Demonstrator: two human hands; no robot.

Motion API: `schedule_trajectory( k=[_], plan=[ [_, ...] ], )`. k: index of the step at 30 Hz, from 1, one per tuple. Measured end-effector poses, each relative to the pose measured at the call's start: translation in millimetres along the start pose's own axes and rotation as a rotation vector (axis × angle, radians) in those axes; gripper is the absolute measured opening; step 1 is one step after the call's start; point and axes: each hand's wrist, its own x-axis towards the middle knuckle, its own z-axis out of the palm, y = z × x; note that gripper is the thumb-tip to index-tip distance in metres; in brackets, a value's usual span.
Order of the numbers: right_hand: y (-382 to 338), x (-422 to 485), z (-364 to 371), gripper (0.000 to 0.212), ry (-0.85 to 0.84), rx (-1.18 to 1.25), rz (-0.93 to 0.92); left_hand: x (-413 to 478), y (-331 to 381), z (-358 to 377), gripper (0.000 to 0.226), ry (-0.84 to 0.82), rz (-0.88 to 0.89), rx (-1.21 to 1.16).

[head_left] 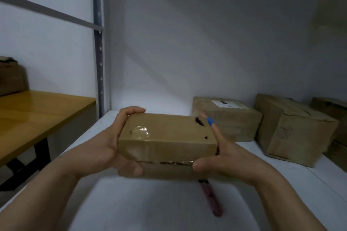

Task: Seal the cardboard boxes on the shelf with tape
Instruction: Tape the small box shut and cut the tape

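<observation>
The left hand [105, 148] and right hand [231, 157] each grip one end of the small cardboard box [165, 135]. A red cutter [210, 197] lies beneath the box.

matt cardboard box [165, 137] with glossy tape [140, 131], smooth white shelf [150, 202], glossy wooden table [37, 110]

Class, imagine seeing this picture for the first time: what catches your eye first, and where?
A worn cardboard box is held at centre between the left hand and right hand. A blue fingertip cover shows at its right edge, and a reddish tool lies on the white shelf beneath.
</observation>
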Motion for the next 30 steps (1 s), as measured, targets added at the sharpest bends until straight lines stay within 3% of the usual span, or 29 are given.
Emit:
schedule_trajectory(
  k=[6,10,15,22,26,30],
  plan=[
    [-5,6,22,0.107,-0.176,-0.195,0.133,-17,-22,-26,0.111,-0.131,-0.181,-0.09],
    [7,3,1,0.099,-0.048,-0.3,0.151,-1,-17,11,0.111,-0.121,-0.207,-0.039],
    [20,6,-2,0.134,0.024,-0.226,0.179,11,-25,29,0.117,-0.048,-0.169,-0.041],
    [15,5,-3,0.125,0.052,-0.242,0.153,10,-26,35,0.116,-0.004,-0.167,-0.028],
    [3,-3,-4,0.131,0.042,-0.332,0.126,11,-30,36,0.115,-0.007,-0.165,-0.042],
    [-22,-6,15,0.125,0.232,-0.543,-0.113,17,-32,42,0.115,0.015,-0.152,-0.058]
  ],
)
